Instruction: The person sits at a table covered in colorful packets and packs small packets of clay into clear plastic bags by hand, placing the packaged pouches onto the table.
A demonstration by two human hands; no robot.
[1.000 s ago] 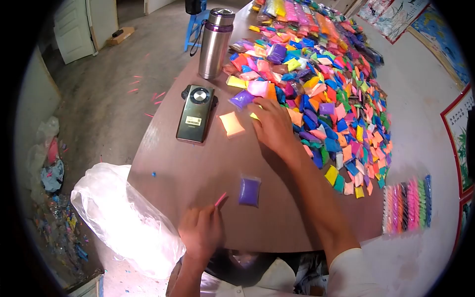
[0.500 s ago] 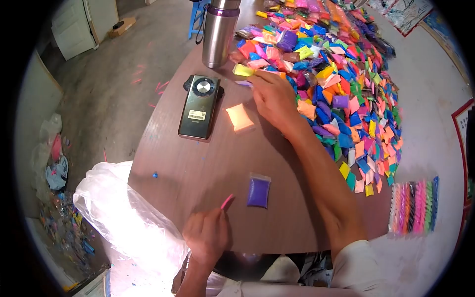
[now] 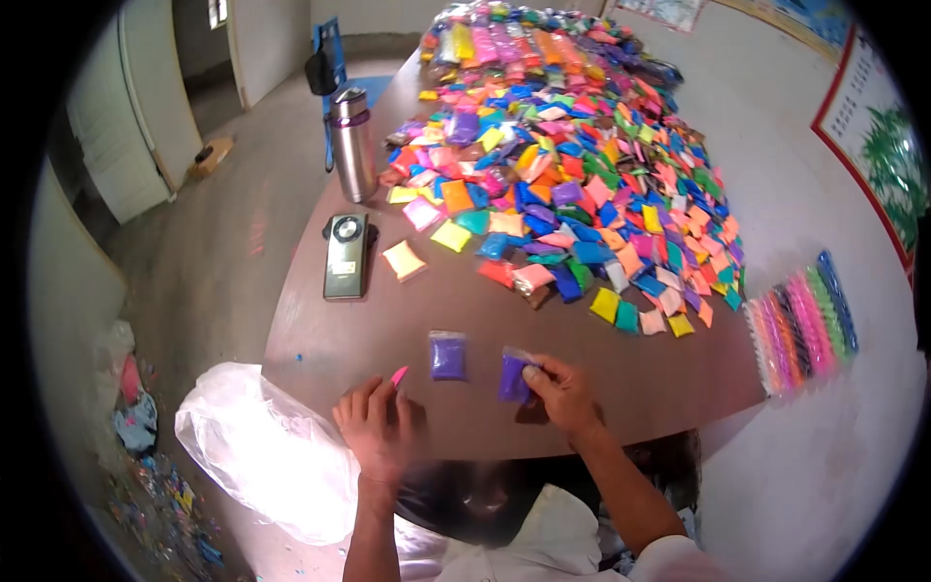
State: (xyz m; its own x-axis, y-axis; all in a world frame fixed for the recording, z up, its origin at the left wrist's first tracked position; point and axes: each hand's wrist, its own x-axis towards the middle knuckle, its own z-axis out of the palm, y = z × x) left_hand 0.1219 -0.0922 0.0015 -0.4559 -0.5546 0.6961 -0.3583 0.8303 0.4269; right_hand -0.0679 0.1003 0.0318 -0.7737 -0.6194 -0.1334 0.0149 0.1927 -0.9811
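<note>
Purple packet [image 3: 513, 376]: pinched between thumb and fingers by the right hand [image 3: 564, 396], at the near edge of the table [image 3: 630, 388]. Second purple packet [image 3: 448, 357] lies just beside, toward the left edge. Left hand [image 3: 373, 427], at the near edge: fingers curled about a slim pink item [image 3: 400, 374]. Phone [image 3: 345, 260] lies by the left edge; packet heap [image 3: 572, 194] extends toward the far edge.

2 forearms [image 3: 635, 500] extend forward, left hand [image 3: 373, 422] loosely curled, right hand [image 3: 564, 396] in a pinch.
</note>
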